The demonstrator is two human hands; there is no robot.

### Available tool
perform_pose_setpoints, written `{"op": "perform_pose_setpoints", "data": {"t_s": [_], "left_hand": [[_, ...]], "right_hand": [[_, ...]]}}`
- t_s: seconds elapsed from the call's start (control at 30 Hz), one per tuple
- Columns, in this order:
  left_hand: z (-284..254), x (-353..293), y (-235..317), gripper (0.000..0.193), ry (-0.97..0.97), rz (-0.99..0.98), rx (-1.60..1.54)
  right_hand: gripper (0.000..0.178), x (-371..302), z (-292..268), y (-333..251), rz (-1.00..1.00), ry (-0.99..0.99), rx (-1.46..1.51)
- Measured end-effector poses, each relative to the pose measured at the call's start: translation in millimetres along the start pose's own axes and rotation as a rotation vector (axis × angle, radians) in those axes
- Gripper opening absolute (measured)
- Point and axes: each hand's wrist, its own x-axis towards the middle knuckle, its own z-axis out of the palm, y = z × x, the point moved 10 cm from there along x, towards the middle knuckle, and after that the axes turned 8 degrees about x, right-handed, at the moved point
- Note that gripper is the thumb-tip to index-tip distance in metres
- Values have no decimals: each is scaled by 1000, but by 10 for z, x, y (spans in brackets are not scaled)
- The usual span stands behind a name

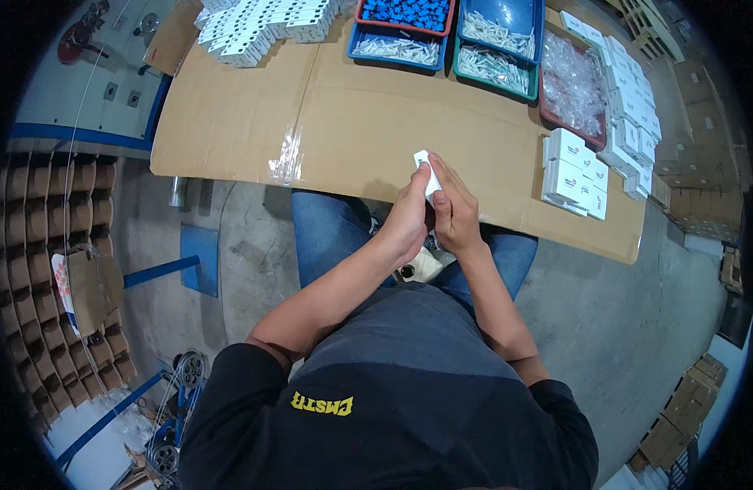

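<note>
A small white box (430, 175) stands between my two hands just past the table's near edge, its narrow end up. My left hand (406, 214) is closed along its left side, with the thumb near the top. From the right, my right hand (457, 211) presses against it with the fingers together and pointing away from me. Its lower part is hidden by my palms. Below my hands are my jeans-covered legs (331, 233).
On the cardboard-covered table (368, 114), white boxes (266, 28) stand far left and more white boxes (574, 173) are stacked at right. Trays hold blue parts (405, 14), white sticks (495, 69) and clear plastic pieces (572, 86). A cardboard divider rack (66, 269) lies left.
</note>
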Motion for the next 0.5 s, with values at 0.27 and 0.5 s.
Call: {"op": "perform_pose_setpoints", "data": {"t_s": [0.27, 0.5], "left_hand": [[8, 4, -15, 56, -3, 12, -3], [100, -253, 660, 86, -56, 574, 477]], "right_hand": [[58, 3, -19, 57, 30, 1, 50], [71, 145, -144, -102, 202, 86, 488]]}}
